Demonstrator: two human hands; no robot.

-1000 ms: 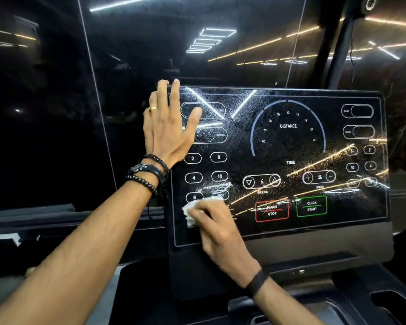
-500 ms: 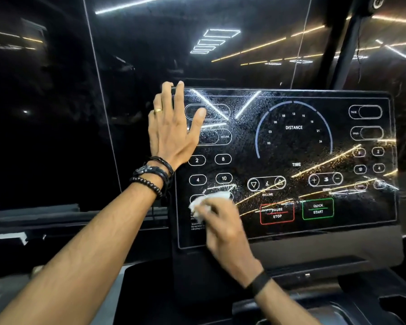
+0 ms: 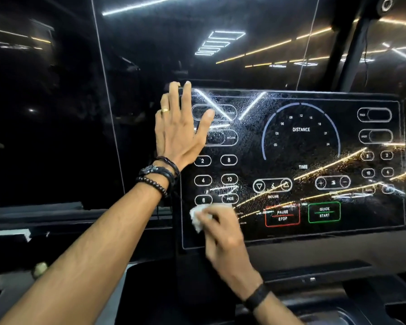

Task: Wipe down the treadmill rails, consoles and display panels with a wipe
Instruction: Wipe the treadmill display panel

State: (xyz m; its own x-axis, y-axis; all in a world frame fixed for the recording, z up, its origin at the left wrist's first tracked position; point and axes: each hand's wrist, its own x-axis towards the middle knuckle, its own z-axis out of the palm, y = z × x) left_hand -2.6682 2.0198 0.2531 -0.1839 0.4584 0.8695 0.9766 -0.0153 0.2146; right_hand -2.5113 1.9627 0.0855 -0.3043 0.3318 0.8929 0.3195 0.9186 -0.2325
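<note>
**A:** ok head cam, the only view here. What's the left hand doing?

**B:** Left hand (image 3: pixel 181 130) is flat against the top-left corner of the panel (image 3: pixel 314 231), fingers straight and together, thumb spread out over one of the oval fields. Not gripping anything, just pressing on the glass. Gold ring (image 3: pixel 165 110) on one finger, a stack of dark bracelets (image 3: pixel 158 175) at the wrist.

**A:** and the wipe?

**B:** Wipe (image 3: pixel 197 219) is a small white crumpled wad down at the panel's lower left, just under the "6" button and left of the red PAUSE/STOP box (image 3: pixel 282 215). Right hand (image 3: pixel 223 233) has it bunched under curled fingers and is holding it against the glass. Hand's a bit blurry, so I can't make out each finger, but the wad pokes out on the left side of the fingertips. Black band (image 3: pixel 256 296) on that wrist.

**A:** panel itself?

**B:** Dark glossy touchscreen, tilted back a little. DISTANCE dial in the middle, TIME under it, number buttons down both sides, green QUICK START box (image 3: pixel 324 212) right of the red one. The surface looks speckled and streaky, with ceiling light strips reflecting across it as white and yellow lines. Below the glass there's a grey console (image 3: pixel 326 256) strip. Behind it all is dark glass with more light reflections.
</note>
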